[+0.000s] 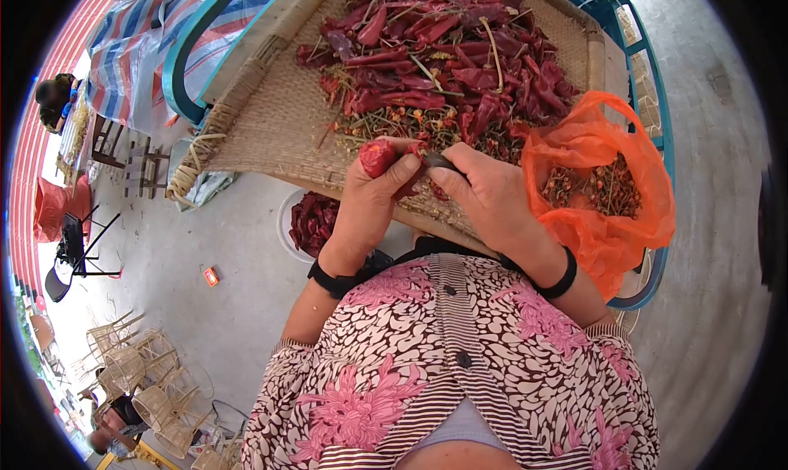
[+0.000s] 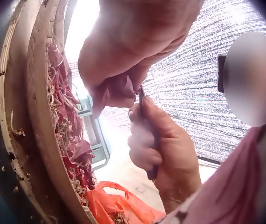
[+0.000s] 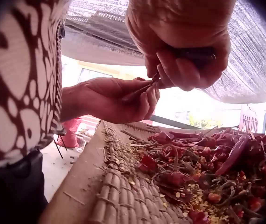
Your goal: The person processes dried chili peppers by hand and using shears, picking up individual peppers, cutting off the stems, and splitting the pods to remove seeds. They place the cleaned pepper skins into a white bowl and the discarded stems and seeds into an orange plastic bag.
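My left hand grips a dried red pepper near the front edge of the woven tray. My right hand is curled round a small dark-handled tool, and its tip meets the pepper's end between the two hands. In the left wrist view the dark tool stands upright in the right fist, just under the pepper. The right wrist view shows the dark handle inside the curled right fingers. A heap of dried red peppers lies on the tray beyond both hands.
An orange plastic bag holding stems and scraps sits right of the tray. Below the tray's front edge, a pale basin contains red peppers. Blue metal rails flank the tray. Wicker chairs and two people are at the far left.
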Tool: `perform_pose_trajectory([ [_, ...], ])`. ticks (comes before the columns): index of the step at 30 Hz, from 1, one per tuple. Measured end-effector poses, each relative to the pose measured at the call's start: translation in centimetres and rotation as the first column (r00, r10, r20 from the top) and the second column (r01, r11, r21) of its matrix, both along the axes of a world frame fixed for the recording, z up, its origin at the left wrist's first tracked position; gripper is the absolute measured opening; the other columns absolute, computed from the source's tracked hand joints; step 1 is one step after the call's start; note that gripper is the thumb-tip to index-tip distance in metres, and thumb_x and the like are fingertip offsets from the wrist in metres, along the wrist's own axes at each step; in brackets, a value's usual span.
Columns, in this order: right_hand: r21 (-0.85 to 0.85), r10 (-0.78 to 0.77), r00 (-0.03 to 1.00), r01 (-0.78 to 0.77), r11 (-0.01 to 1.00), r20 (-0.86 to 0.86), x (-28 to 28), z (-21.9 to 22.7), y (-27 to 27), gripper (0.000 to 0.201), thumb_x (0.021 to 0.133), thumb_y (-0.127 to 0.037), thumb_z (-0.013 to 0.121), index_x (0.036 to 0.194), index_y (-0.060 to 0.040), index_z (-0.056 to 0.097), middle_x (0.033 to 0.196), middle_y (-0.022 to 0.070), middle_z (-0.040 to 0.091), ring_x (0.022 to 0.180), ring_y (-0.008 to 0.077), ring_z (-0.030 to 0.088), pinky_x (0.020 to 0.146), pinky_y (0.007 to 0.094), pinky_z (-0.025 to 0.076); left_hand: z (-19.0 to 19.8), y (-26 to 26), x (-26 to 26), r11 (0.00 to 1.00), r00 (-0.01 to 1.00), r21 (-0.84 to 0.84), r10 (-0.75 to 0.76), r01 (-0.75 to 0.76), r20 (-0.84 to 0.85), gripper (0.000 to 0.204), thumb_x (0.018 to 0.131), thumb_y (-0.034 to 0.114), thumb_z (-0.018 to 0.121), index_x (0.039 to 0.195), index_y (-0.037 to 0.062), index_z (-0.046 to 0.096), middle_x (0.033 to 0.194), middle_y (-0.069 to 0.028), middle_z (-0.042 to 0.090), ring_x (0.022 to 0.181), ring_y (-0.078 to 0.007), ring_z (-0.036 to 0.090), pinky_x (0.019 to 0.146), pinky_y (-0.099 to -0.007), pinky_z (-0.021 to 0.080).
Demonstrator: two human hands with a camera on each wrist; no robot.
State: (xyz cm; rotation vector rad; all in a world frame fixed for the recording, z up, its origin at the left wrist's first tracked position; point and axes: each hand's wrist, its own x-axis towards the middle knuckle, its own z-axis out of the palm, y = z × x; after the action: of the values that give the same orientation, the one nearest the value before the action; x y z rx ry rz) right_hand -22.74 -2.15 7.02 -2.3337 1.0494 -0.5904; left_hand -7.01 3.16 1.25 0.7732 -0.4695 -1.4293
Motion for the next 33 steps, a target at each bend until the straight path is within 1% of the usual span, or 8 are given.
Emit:
perform_pose_trajectory([
  [6,-0.272,0.036,0.986,-0.079,0.959,-0.160,-0.6,-0.5,-0.2,0.020,0.091,-0.026,0.061,0.090,-0.0059,0.057,0.073,0.0095,0.056,0.059,0.0271,0.060,0.051,0.0365,0.045,-1.3,0.4,0.2,0.996,0.990,0.068,-0.060,0.051,0.127,0.008,0.091,0.013,0.065,0.095,0.0056,0.065,0.079,0.0024,0.060,0.070,-0.0053,0.054,0.063,-0.0192,0.043],
  [9,0.242,0.029,0.968,-0.091,0.966,0.248,-0.7,-1.8,-0.4,0.021,0.095,-0.026,0.058,0.091,-0.0056,0.057,0.064,0.0031,0.046,0.050,0.0116,0.049,0.045,0.0267,0.038,-1.1,0.8,0.0,0.981,0.954,0.016,-0.191,0.193,0.231,0.008,0.092,0.012,0.063,0.095,0.0051,0.061,0.081,0.0003,0.061,0.070,-0.0082,0.057,0.063,-0.0214,0.045],
  [12,0.799,-0.313,0.858,-0.169,0.577,0.407,-1.3,1.8,-1.9,0.023,0.097,-0.028,0.056,0.091,-0.0057,0.058,0.063,-0.0027,0.041,0.049,0.0023,0.036,0.043,0.0199,0.029,-1.6,1.3,-1.0,0.973,0.950,0.014,-0.228,0.230,0.216,0.011,0.092,0.014,0.062,0.098,0.0050,0.058,0.084,-0.0017,0.062,0.073,-0.0105,0.059,0.066,-0.0226,0.048],
  [19,0.946,-0.335,0.932,-0.020,0.325,0.135,-2.5,-0.4,-1.7,0.033,0.101,-0.037,0.046,0.105,-0.0058,0.055,0.063,-0.0045,0.040,0.043,0.0034,0.029,0.038,0.0213,0.022,-0.7,0.8,-0.8,0.987,0.989,0.064,-0.148,0.146,0.020,0.014,0.095,0.017,0.060,0.102,0.0047,0.058,0.088,-0.0046,0.066,0.078,-0.0133,0.064,0.068,-0.0244,0.050],
  [22,0.926,-0.258,0.943,-0.106,0.362,0.209,-2.9,-0.4,-1.4,0.033,0.100,-0.033,0.050,0.114,-0.0038,0.054,0.068,-0.0017,0.047,0.049,0.0049,0.038,0.045,0.0211,0.032,-1.1,0.9,-0.7,0.987,0.988,0.060,-0.153,0.151,0.023,0.014,0.094,0.016,0.060,0.102,0.0051,0.056,0.094,-0.0067,0.064,0.080,-0.0172,0.064,0.070,-0.0285,0.051],
  [25,0.604,-0.198,0.929,-0.032,0.797,0.312,-1.9,-1.9,-0.4,0.034,0.098,-0.029,0.055,0.118,-0.0025,0.053,0.076,0.0021,0.055,0.063,0.0066,0.049,0.059,0.0230,0.042,-1.4,1.2,-0.7,0.987,0.985,0.056,-0.153,0.149,0.077,0.013,0.094,0.016,0.060,0.102,0.0064,0.056,0.091,-0.0051,0.064,0.079,-0.0150,0.064,0.069,-0.0273,0.051],
  [27,0.695,-0.255,0.936,0.014,0.719,0.244,-2.1,-0.6,-0.3,0.034,0.096,-0.027,0.058,0.118,-0.0021,0.053,0.081,0.0043,0.059,0.073,0.0077,0.052,0.067,0.0254,0.044,-0.9,1.2,-0.7,0.990,0.982,0.066,-0.130,0.122,0.136,0.012,0.094,0.016,0.060,0.102,0.0072,0.056,0.089,-0.0039,0.064,0.078,-0.0132,0.063,0.068,-0.0265,0.050],
  [33,0.334,-0.004,0.988,-0.048,0.941,0.154,-2.3,-1.2,0.5,0.036,0.090,-0.029,0.065,0.110,-0.0012,0.056,0.084,0.0125,0.063,0.075,0.0204,0.062,0.067,0.0329,0.048,-1.2,1.1,-0.6,0.986,0.986,0.100,-0.145,0.137,0.082,0.011,0.094,0.014,0.061,0.101,0.0075,0.056,0.085,-0.0017,0.063,0.072,-0.0104,0.059,0.066,-0.0242,0.048],
])
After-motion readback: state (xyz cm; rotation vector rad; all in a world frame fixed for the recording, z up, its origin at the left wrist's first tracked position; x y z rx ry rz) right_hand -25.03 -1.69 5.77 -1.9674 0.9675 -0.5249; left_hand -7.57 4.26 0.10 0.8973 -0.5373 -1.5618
